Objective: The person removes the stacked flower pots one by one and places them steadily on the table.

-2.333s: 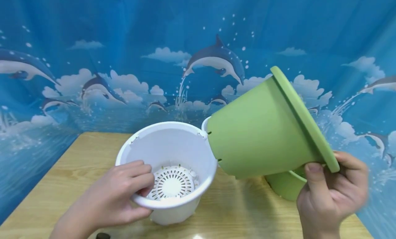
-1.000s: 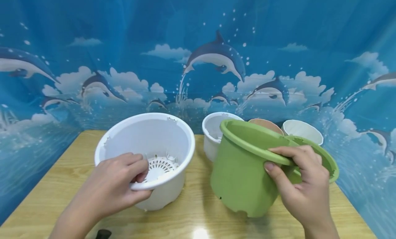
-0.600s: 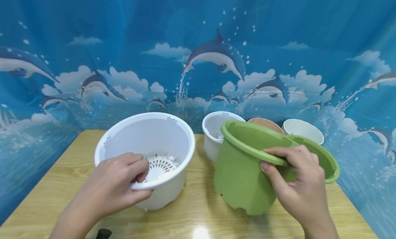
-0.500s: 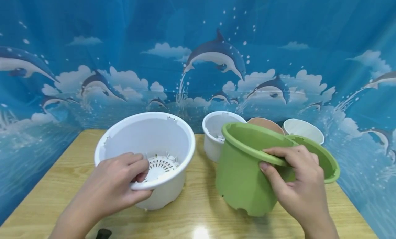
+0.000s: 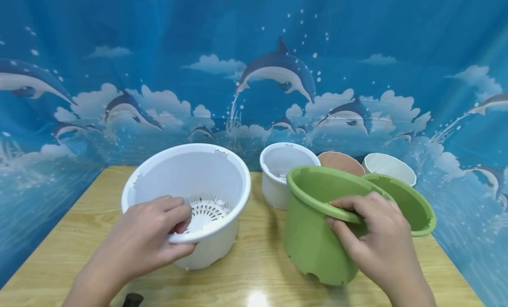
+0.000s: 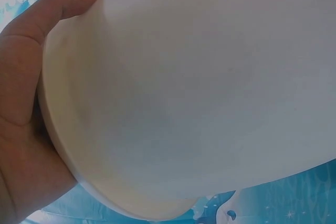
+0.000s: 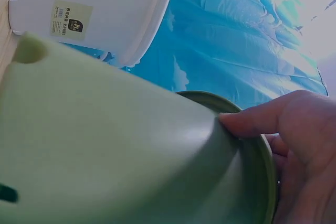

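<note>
My left hand (image 5: 158,232) grips the near rim of a large white plastic flowerpot (image 5: 190,170), fingers inside and thumb under the lip. Slots pierce the pot's bottom, and it tilts slightly toward me. In the left wrist view the pot's outer wall (image 6: 210,87) fills most of the picture. On the right, my right hand (image 5: 377,236) pinches the rim of a green flowerpot (image 5: 313,236), thumb outside. This pot leans, mouth up, with notches along its bottom edge; whether it touches the table I cannot tell. Behind it a second green pot (image 5: 416,205) is partly hidden.
A smaller white pot (image 5: 274,188) stands behind, between the two held pots. At the back right are a brown pot (image 5: 341,161) and a white pot (image 5: 390,168). A black object (image 5: 132,300) lies at the wooden table's (image 5: 91,219) front edge. A dolphin-print curtain (image 5: 178,55) hangs behind.
The green flowerpot, earlier raised on its side with its base leftward, has swung down to lean mouth up, then shifted slightly right. The large white flowerpot moved left early on and now stays still.
</note>
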Demonstrator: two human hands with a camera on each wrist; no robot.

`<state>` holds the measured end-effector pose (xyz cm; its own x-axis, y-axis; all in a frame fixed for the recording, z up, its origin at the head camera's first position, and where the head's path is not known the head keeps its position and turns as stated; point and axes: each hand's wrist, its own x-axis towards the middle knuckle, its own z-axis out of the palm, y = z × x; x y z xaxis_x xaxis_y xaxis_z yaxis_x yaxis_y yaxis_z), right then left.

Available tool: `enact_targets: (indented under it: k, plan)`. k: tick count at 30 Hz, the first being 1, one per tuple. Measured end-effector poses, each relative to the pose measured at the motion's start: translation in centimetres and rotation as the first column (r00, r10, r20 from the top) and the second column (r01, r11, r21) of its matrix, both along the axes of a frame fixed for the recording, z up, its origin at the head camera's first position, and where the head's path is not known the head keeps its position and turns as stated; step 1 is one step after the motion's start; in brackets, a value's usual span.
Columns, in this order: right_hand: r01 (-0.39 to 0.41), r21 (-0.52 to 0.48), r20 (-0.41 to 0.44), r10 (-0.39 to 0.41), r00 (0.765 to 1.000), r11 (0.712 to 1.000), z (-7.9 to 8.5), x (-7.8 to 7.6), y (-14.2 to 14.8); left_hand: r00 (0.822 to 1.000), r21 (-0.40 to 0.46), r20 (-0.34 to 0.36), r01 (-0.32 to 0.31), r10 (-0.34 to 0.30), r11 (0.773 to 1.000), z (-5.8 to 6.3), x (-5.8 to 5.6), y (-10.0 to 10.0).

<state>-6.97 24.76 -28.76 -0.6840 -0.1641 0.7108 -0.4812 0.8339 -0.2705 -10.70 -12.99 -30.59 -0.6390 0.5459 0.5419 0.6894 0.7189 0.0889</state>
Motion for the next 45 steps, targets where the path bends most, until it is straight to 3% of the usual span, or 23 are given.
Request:
enact_targets:
  k: [6, 15, 19, 22, 25, 28, 33, 41, 45]
  plan:
    - [0.028, 0.098, 0.063, -0.034, 0.997, 0.995, 0.1, 0.1, -0.4, 1.000, 0.006, -0.021, 0.002, -0.002, 1.000, 0.0, 0.0, 0.0]
    - [0.011, 0.212, 0.107, -0.035, 0.994, 0.977, -0.7, 0.0, -1.3, 1.000, -0.003, -0.012, 0.012, -0.012, 1.000, 0.1, -0.1, 0.0]
    - [-0.017, 0.258, 0.170, -0.028, 0.985, 0.966, -0.8, -0.1, -1.6, 0.999, -0.006, -0.021, 0.027, -0.027, 1.000, 0.1, -0.2, 0.0]
    - [-0.080, 0.282, 0.277, -0.001, 0.961, 0.956, -1.0, 0.0, -1.6, 0.998, -0.005, -0.026, 0.049, -0.049, 0.999, 0.1, -0.2, 0.0]
    - [-0.156, 0.312, 0.396, 0.021, 0.918, 0.937, -1.4, 0.2, -1.5, 0.997, -0.005, -0.029, 0.073, -0.073, 0.997, 0.1, -0.3, 0.0]
    - [-0.196, 0.341, 0.456, 0.021, 0.890, 0.919, -1.8, 0.2, -1.5, 0.995, -0.005, -0.027, 0.092, -0.092, 0.996, 0.1, -0.3, 0.0]
    - [-0.197, 0.359, 0.468, 0.007, 0.883, 0.912, -2.0, 0.0, -1.6, 0.992, 0.000, -0.012, 0.124, -0.124, 0.992, 0.1, -0.2, -0.2]
    - [-0.185, 0.371, 0.455, -0.005, 0.890, 0.910, -2.1, -0.2, -1.4, 0.972, 0.052, 0.041, 0.230, -0.232, 0.972, -0.1, -0.1, 0.0]
    - [-0.184, 0.376, 0.457, -0.009, 0.889, 0.908, -2.1, -0.4, -1.4, 0.959, 0.087, -0.008, 0.284, -0.285, 0.955, -0.2, -0.3, 0.3]
